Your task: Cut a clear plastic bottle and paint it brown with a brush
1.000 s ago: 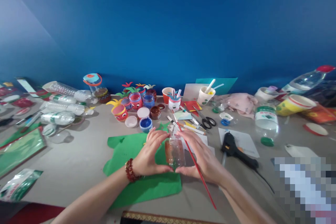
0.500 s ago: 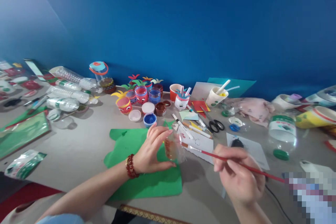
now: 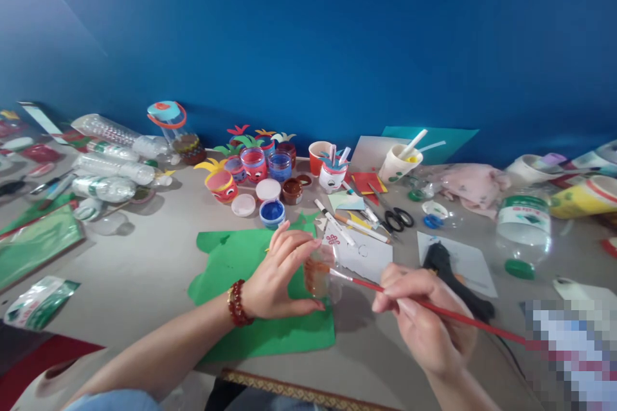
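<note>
My left hand (image 3: 277,279), with a beaded bracelet on its wrist, is wrapped round a clear plastic container (image 3: 331,292) lying on its side. Brown paint streaks the part of it near my fingers. Between the fingers and thumb of my right hand (image 3: 429,318) is a thin red paintbrush (image 3: 369,284). Its bristle end meets or overlaps the container's wall; contact is hard to make out. Beneath the left hand lies a green foam-like sheet (image 3: 270,340) with a cut edge. A jar of blue paint (image 3: 272,212) and a jar of brown paint (image 3: 292,191) stand open behind it.
Several painted cups with paper leaves (image 3: 254,166) stand against the blue wall. Scissors (image 3: 399,218), markers (image 3: 335,221) and a black glue gun (image 3: 453,282) lie to the right, near a big clear jar (image 3: 523,231). Plastic bottles (image 3: 113,170) lie at the left.
My right hand has shifted a little left and the brush tip now reaches further onto the container's brown patch. The glue gun shows more. The camera view has shifted slightly.
</note>
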Tool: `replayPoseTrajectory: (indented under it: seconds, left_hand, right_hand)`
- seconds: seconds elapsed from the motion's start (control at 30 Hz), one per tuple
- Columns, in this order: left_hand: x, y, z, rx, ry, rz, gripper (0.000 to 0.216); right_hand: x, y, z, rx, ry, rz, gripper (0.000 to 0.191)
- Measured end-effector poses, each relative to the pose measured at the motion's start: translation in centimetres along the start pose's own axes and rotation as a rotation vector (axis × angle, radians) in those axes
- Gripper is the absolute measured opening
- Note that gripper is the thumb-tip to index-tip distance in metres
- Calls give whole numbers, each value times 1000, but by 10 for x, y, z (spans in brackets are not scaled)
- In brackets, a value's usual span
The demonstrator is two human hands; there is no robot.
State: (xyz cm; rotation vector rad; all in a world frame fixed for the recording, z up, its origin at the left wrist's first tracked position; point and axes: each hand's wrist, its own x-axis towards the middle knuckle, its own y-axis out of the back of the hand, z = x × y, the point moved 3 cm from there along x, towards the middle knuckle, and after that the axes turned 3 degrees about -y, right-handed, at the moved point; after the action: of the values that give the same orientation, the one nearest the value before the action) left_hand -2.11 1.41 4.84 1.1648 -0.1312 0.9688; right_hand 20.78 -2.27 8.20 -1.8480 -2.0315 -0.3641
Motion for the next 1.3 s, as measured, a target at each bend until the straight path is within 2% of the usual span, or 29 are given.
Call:
replayPoseTrajectory:
  seconds: [0.47,1.3]
  left_hand:
    - [2,1,1,-10,-23,11,96]
    - [1,2,0,-39,-44,59,95]
  right_hand:
    - [-5,4,10,-17,-59,-5,20]
    - [6,11,7,66,-71,133,22]
